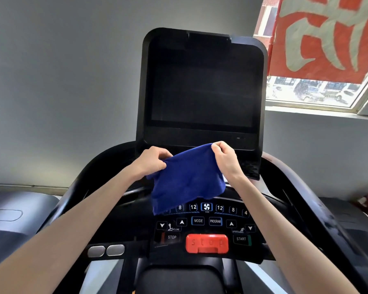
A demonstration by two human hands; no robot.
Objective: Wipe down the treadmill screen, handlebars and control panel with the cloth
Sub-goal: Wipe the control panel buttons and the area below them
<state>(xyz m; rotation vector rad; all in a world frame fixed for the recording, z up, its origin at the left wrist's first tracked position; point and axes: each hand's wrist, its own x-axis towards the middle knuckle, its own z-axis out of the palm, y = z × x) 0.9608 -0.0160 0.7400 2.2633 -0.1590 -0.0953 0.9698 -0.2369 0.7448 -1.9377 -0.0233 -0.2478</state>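
Note:
A blue cloth [187, 181] hangs spread in the air between my two hands, in front of the treadmill console. My left hand [152, 160] pinches its upper left corner. My right hand [225, 158] pinches its upper right corner. Behind and above stands the dark treadmill screen [202, 88], switched off. Below the cloth lies the control panel [206, 221] with lit number, MODE and PROGRAM buttons and a red stop key [207, 242]. The cloth's lower edge covers the panel's upper left buttons. Black handlebars [77, 187] curve down on both sides.
A grey wall is behind the treadmill. A window [319, 90] with a red banner [325, 32] is at the upper right. Two silver pulse pads [106, 250] sit on the left bar. Another grey machine [13, 213] stands at the left.

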